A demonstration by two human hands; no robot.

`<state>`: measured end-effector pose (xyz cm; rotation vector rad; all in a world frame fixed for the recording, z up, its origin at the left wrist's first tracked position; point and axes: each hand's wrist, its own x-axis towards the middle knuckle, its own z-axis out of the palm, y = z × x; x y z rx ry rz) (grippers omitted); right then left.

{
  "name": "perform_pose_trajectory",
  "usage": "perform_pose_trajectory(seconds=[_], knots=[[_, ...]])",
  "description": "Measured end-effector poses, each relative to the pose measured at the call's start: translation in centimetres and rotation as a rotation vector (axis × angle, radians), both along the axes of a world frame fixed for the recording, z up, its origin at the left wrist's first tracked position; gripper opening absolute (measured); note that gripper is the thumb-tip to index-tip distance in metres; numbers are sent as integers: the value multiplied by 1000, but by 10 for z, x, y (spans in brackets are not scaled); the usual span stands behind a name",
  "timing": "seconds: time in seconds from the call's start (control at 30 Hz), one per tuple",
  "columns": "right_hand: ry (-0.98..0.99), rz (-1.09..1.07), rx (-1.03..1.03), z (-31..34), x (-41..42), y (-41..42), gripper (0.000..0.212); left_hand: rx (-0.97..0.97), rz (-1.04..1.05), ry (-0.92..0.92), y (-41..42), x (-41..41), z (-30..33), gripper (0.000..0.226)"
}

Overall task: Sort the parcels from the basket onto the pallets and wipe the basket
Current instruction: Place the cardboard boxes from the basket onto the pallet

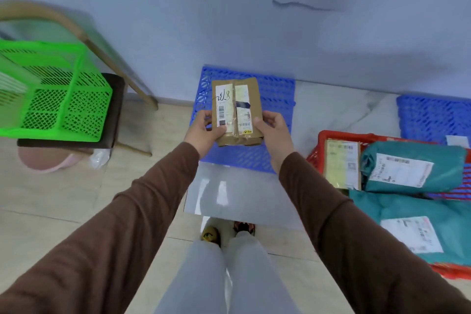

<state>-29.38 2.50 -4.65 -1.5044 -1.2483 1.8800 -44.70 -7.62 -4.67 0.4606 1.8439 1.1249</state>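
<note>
**Brown parcel held over the blue pallet**

Both hands grip one brown parcel [235, 112] by its lower corners: the left hand [204, 132] has its thumb pressed on the labelled face, fingers curled behind; the right hand [272, 130] pinches the opposite edge likewise. Brown sleeves [142, 211] run back toward 6 o'clock. The parcel sits in front of a blue pallet [275, 94] at 12 o'clock. At 9 o'clock a green basket [63, 109] rests on a dark stool [114, 109]. At 3 o'clock a red basket [318, 148] holds teal parcels [407, 173]; a second blue pallet [433, 115] lies beyond it.
</note>
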Motion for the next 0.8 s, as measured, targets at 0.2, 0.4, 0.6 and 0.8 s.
perform_pose_trajectory(seconds=[0.2, 0.4, 0.6, 0.8], knots=[[11, -8, -104, -47, -65, 15, 28, -68, -84, -34, 29, -78, -48, 55], [-66, -27, -114, -90, -133, 37, 43, -112, -161, -94, 63, -148, -93, 60], [-118, -37, -122, -141, -188, 63, 49, -142, -175, -101, 89, -196, -138, 67], [-168, -23, -80, -175, -210, 88, 51, -169, -213, -59, 116, -223, -170, 70]])
